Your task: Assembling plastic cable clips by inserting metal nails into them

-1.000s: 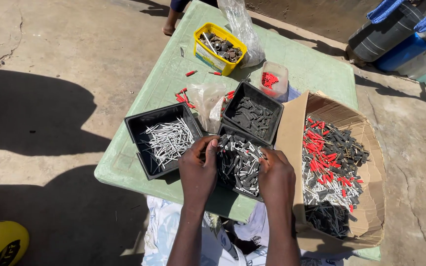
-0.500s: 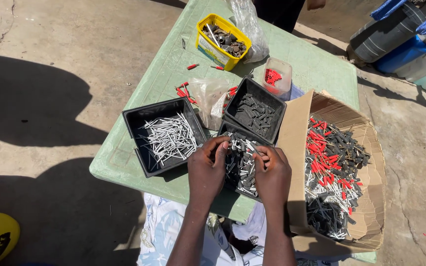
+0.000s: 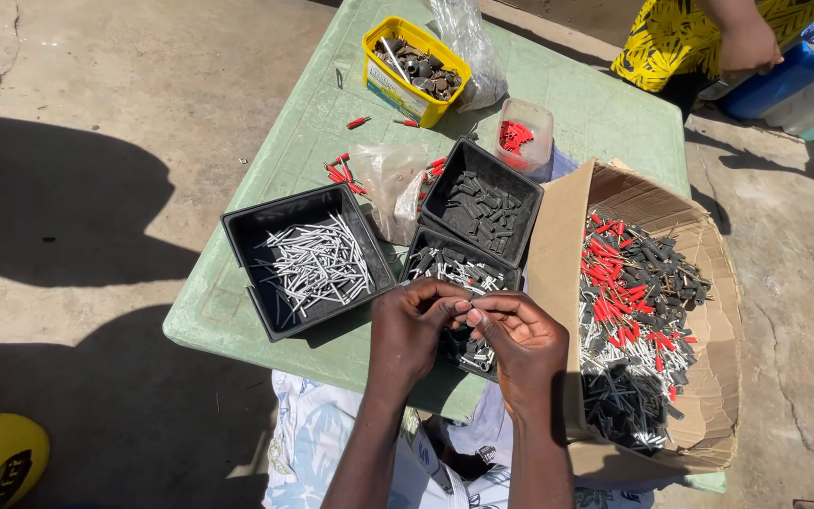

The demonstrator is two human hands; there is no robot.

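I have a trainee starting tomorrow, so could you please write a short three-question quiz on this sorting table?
1. True or false: the left hand and right hand meet fingertip to fingertip over a black tray that holds mixed grey and black pieces.
2. What fills the black tray at the left? A) red caps B) thin silver pins C) dark sleeves
3. Fill in: the red, black and silver pieces lie heaped in a ___ box on the person's right.

Key: 1 true; 2 B; 3 cardboard.
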